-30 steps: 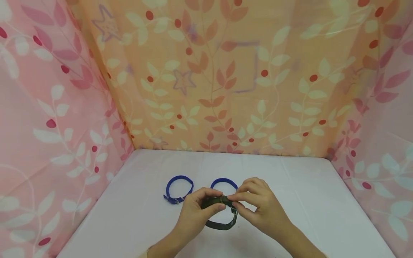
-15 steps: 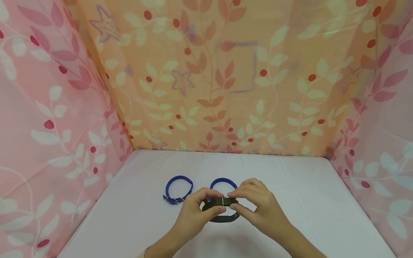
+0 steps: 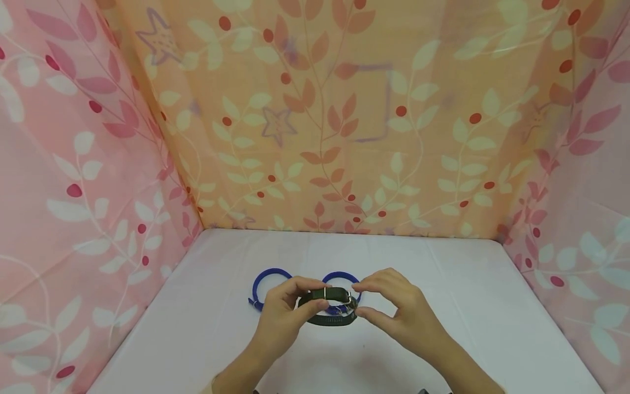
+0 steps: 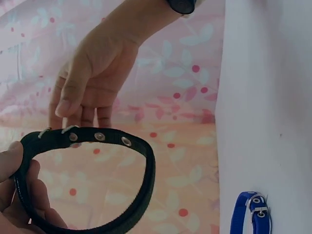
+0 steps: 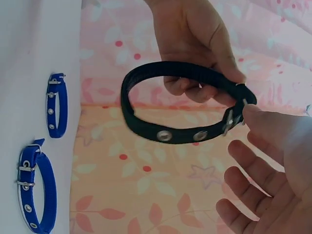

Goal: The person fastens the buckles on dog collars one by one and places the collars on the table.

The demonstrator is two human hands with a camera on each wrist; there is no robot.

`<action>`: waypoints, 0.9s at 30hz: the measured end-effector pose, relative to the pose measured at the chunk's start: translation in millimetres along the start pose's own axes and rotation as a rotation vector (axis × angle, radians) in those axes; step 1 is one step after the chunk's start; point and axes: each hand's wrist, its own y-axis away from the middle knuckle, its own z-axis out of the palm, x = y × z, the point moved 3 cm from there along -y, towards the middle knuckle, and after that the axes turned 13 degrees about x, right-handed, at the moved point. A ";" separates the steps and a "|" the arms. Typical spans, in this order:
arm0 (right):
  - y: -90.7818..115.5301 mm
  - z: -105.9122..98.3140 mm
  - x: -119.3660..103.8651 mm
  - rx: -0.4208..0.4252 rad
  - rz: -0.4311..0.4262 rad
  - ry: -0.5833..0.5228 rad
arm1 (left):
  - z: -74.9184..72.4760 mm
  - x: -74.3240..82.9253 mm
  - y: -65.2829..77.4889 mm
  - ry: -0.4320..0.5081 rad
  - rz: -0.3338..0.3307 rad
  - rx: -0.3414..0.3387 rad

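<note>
A dark green buckled collar (image 3: 336, 294), closed into a loop with metal eyelets (image 5: 165, 135), is held up over the table. My left hand (image 3: 280, 312) pinches its left side between thumb and fingers, near a metal keeper. Beside the buckle (image 5: 229, 121) at the loop's right end is my right hand (image 3: 408, 301), thumb and fingers spread around that end. In the left wrist view the right hand (image 4: 97, 73) shows a small gap between its thumb and the collar (image 4: 148, 165).
Two blue buckled collars lie on the white table (image 3: 443, 306) behind the hands. The left blue collar (image 3: 272, 270) is partly covered by my left hand, the right blue collar (image 3: 339, 274) by the green one. Patterned cloth walls (image 3: 320, 120) surround the table.
The green collar has been turned and shifted left, so its buckle now shows at the right. My right hand has let go of it and its fingers have spread.
</note>
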 end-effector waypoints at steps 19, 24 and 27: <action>2.8 0.8 6.0 -0.063 0.115 0.012 | -6.2 6.9 -0.8 0.306 0.065 -0.027; 1.1 -0.9 6.8 -0.026 0.084 0.041 | -8.0 6.7 -3.1 0.224 0.086 -0.020; -0.1 -3.2 7.2 -0.009 0.074 0.068 | -10.1 7.5 -5.5 0.149 0.108 -0.017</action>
